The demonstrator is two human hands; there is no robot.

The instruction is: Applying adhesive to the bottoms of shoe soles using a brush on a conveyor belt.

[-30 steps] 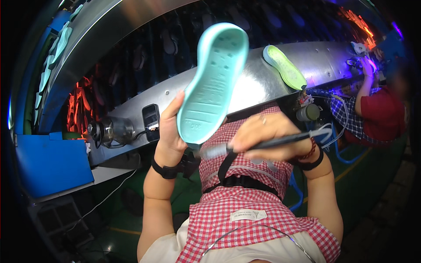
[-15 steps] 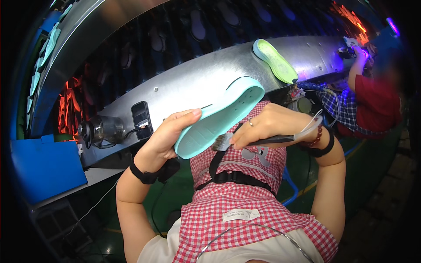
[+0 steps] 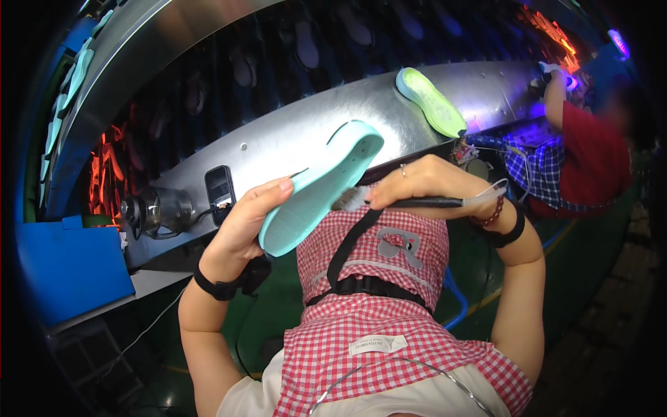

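My left hand [image 3: 243, 222] grips a pale turquoise shoe sole [image 3: 321, 184] by its lower end, tilted on edge in front of my chest. My right hand [image 3: 424, 184] holds a thin black-handled brush [image 3: 410, 202] pointing left, its pale bristles touching the sole's edge. A black band sits on each wrist. A red and white checked apron with a black strap covers my front.
A long curved steel shelf [image 3: 292, 135] runs behind the hands, with a lime green sole [image 3: 431, 103] lying on it and a dark conveyor of soles above. A blue box [image 3: 66, 267] stands at left. Another person in red [image 3: 590, 156] works at far right.
The turquoise sole has been lowered and turned from upright and flat-on to tilted on edge. My right hand has brought the brush in against it.
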